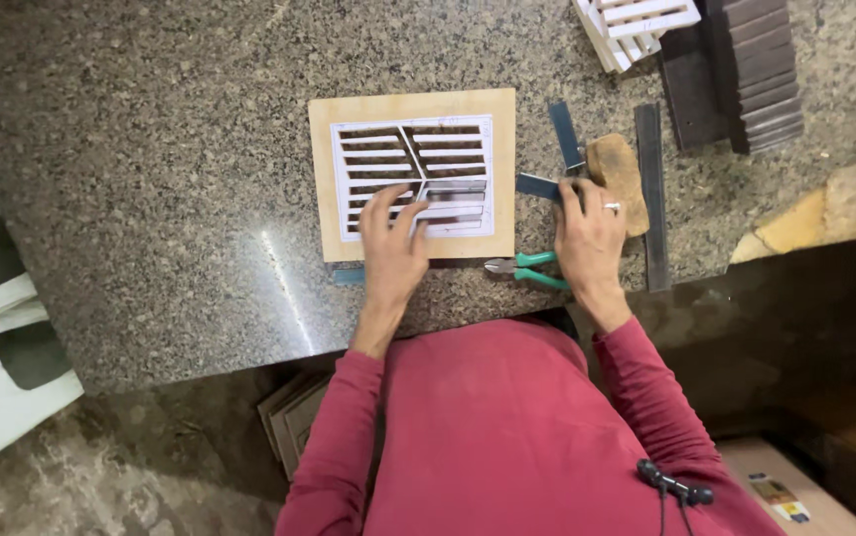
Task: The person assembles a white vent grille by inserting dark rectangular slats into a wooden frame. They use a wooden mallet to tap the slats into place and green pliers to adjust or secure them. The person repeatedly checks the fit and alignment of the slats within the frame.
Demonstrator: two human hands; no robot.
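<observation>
- On the speckled grey granite counter (pixel 150 149) lies a square pale wooden board (pixel 324 179), and on it sits a white paper template with slanted slots in two columns (pixel 413 177).
- The upper slots of the template look bare, showing only dark gaps; the lower right slots hold shiny grey metal strips (pixel 455 199), so by my judgement a part of the pattern is filled and most slots are left.
- The left hand (pixel 391 243) lies flat and spread on the lower part of the template, fingertips pressing beside the laid strips; it grips nothing.
- Green-handled pliers (pixel 527 268) lie on the counter edge between the two hands, untouched.
- The right hand (pixel 590 233) rests on the counter with its fingers pinching one end of a short dark blue-grey metal strip (pixel 537 186), just beside the board's right edge.
- A brown worn wooden block (pixel 619 169) lies touching that hand, and a long dark metal bar (pixel 652 189) lies beyond it.
- Far right, a dark ridged stack (pixel 761 69) and white slatted grilles (pixel 637 20) stand well apart.
</observation>
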